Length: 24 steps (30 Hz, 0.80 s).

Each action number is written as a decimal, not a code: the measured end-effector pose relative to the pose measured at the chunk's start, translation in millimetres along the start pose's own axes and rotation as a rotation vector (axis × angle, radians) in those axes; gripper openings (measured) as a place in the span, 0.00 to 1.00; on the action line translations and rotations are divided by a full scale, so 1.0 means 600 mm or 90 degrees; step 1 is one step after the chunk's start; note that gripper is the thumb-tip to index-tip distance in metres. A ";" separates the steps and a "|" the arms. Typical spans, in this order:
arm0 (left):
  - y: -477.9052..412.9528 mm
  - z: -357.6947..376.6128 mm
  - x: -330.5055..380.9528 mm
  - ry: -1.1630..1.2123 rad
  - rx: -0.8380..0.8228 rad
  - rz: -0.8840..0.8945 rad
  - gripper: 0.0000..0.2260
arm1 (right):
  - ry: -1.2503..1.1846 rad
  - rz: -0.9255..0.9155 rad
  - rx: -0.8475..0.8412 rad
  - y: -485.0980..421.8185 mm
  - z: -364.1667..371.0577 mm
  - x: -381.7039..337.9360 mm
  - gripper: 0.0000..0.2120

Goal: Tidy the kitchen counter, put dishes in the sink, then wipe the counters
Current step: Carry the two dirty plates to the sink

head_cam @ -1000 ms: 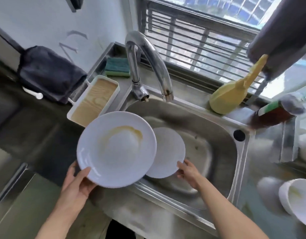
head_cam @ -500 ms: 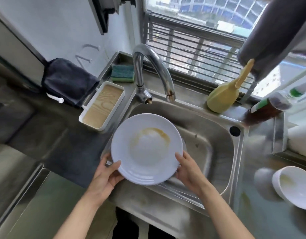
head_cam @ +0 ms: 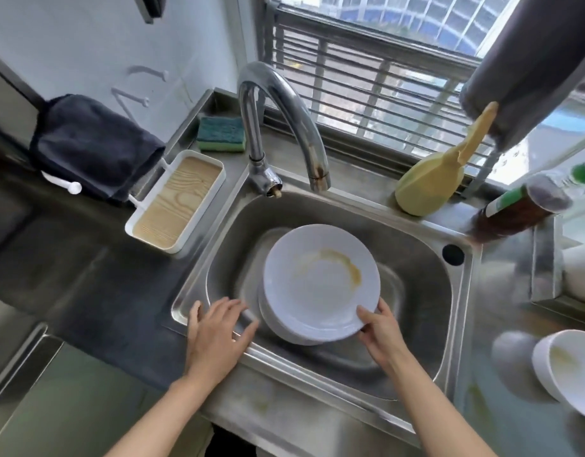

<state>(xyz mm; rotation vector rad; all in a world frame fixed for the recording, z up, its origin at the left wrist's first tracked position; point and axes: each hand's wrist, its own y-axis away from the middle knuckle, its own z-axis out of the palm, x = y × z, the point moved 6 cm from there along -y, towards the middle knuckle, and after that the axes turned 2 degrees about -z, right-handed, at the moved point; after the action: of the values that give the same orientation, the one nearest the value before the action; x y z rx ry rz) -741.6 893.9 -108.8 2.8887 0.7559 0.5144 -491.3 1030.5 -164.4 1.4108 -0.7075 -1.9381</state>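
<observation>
Head view looks down on a steel sink set in a dark grey counter under a barred window. Two stacked white plates sit in the basin, the top one stained brown. Fingers of the right hand pinch its near rim; the left hand rests spread and empty on the sink's edge. A white bowl stands on the counter to the right, a sponge behind the tap.

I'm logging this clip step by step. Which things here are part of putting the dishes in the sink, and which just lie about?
In play: stained plate, plate beneath it, sink, right hand, left hand, dirty bowl.

Lying about: sponge, wooden tray, dark cloth, yellow brush, brown bottle.
</observation>
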 end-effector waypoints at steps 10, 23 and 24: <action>-0.005 0.002 0.006 -0.020 0.151 -0.011 0.13 | 0.135 0.053 0.041 -0.087 -0.014 0.056 0.18; -0.007 0.000 0.011 -0.041 0.101 -0.020 0.16 | 0.632 -0.065 0.032 -0.044 -0.013 0.026 0.25; -0.007 -0.002 0.012 -0.038 0.087 -0.026 0.16 | 0.616 -0.067 0.036 -0.026 -0.012 0.026 0.25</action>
<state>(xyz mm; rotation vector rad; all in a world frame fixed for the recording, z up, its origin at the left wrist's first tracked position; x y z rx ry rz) -738.3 901.0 -106.4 2.9899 0.8719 0.3853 -490.9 1029.0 -187.5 2.1680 -0.2156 -1.0602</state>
